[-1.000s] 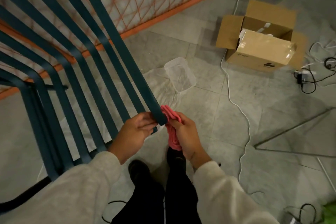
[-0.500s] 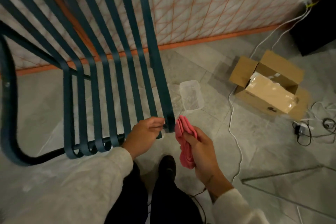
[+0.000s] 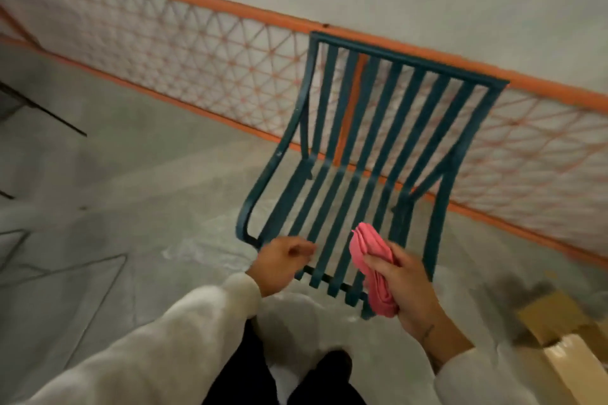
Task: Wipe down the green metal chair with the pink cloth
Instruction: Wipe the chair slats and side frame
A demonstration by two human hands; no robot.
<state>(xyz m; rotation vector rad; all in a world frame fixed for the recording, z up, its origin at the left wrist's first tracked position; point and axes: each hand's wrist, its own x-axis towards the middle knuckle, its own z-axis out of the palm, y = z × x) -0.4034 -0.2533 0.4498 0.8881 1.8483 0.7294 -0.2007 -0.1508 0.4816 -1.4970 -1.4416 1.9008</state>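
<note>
The green metal chair [image 3: 408, 60] stands on the grey floor in front of me, its slatted back against an orange mesh fence. My right hand [image 3: 404, 286] is closed around the folded pink cloth [image 3: 368, 250], held just above the right front of the seat slats. My left hand [image 3: 283, 260] hovers with curled fingers at the left front of the seat. Motion blur hides whether its fingertips touch a slat.
The orange mesh fence [image 3: 197, 52] runs across the wall behind the chair. A cardboard box [image 3: 559, 332] lies on the floor at lower right. Thin metal rods [image 3: 98, 273] lie on the floor at left. My dark trouser legs [image 3: 332, 368] are just below the seat.
The view swung up and back, so the whole chair now shows instead of close slats. My left hand left the slat end it gripped. The cloth moved off the slat, over the seat.
</note>
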